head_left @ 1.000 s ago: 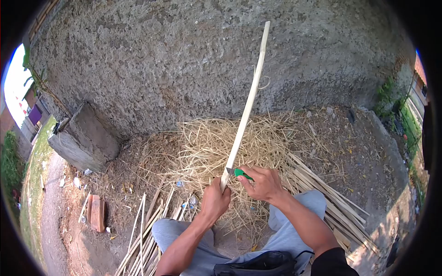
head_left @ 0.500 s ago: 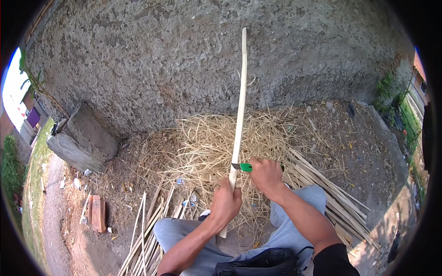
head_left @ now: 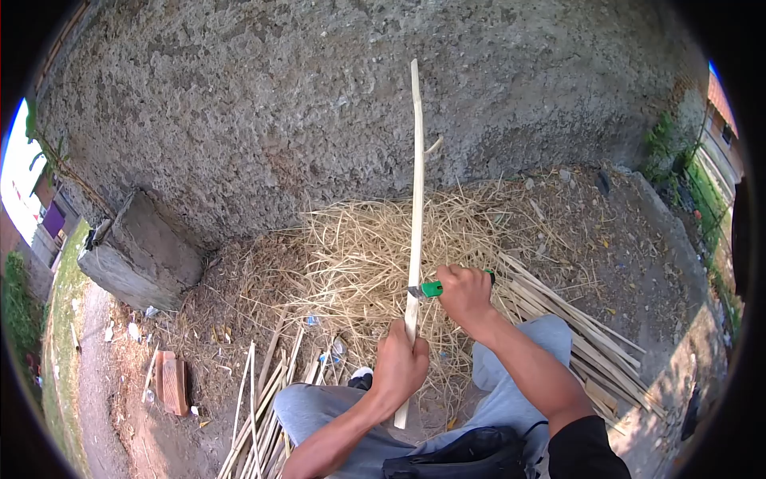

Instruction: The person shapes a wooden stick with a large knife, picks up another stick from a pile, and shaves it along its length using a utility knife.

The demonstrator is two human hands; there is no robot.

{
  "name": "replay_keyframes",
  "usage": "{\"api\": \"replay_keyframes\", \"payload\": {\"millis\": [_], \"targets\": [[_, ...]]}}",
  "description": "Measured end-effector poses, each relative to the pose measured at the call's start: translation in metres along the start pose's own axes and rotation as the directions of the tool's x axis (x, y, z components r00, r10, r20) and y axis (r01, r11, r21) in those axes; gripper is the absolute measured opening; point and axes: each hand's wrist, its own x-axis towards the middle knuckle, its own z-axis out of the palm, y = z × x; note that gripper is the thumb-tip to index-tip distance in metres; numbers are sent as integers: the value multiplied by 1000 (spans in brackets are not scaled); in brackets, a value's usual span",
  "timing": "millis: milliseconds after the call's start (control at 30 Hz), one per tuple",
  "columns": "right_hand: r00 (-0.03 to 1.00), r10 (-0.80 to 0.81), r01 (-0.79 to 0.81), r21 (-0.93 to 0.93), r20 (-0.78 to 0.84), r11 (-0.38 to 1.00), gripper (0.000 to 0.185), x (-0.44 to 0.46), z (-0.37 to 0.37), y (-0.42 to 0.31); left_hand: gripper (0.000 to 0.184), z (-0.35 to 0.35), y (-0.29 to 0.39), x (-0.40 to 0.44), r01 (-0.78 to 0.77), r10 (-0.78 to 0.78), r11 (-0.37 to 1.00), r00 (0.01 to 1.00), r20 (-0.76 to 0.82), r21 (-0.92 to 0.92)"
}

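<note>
A long pale bamboo strip (head_left: 418, 191) stands out in front of me, its far end against the backdrop of the wall and its near end between my knees. My left hand (head_left: 400, 361) is closed round its lower part. In my right hand (head_left: 465, 294) is a green utility knife (head_left: 432, 289), gripped by its handle. The knife's dark blade lies across the strip, just above my left hand. A thin curled shaving (head_left: 435, 145) hangs from the strip's right side, higher up.
A heap of shavings (head_left: 367, 247) covers the ground ahead. Bamboo strips lie in bundles at my left (head_left: 259, 407) and right (head_left: 582, 343). A rough wall (head_left: 319, 104) rises behind. On the left are a concrete block (head_left: 148, 251) and bricks (head_left: 171, 383).
Both hands and the strip have shifted slightly, the left hand lower in view. The blade stays across the strip, near the left hand.
</note>
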Motion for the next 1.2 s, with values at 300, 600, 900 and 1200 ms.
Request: {"api": "replay_keyframes", "payload": {"millis": [300, 600, 900, 1200], "targets": [[1000, -12, 12, -12, -1, 1000, 4, 21, -3, 12, 18, -6, 10, -1, -23, 22, 1000, 999, 34, 16], [929, 331, -315, -118, 167, 942, 19, 105, 8, 50, 13, -21, 2, -45, 29, -24, 998, 994, 106, -49], [906, 415, -391, -212, 79, 896, 22, 145, 50, 105, 30, -63, -26, -90, 135, -166, 982, 954, 252, 135], [921, 329, -256, -309, 210, 916, 21, 145, 63, 123, 15, -118, -1, -147, 242, -249, 968, 939, 237, 60]]}}
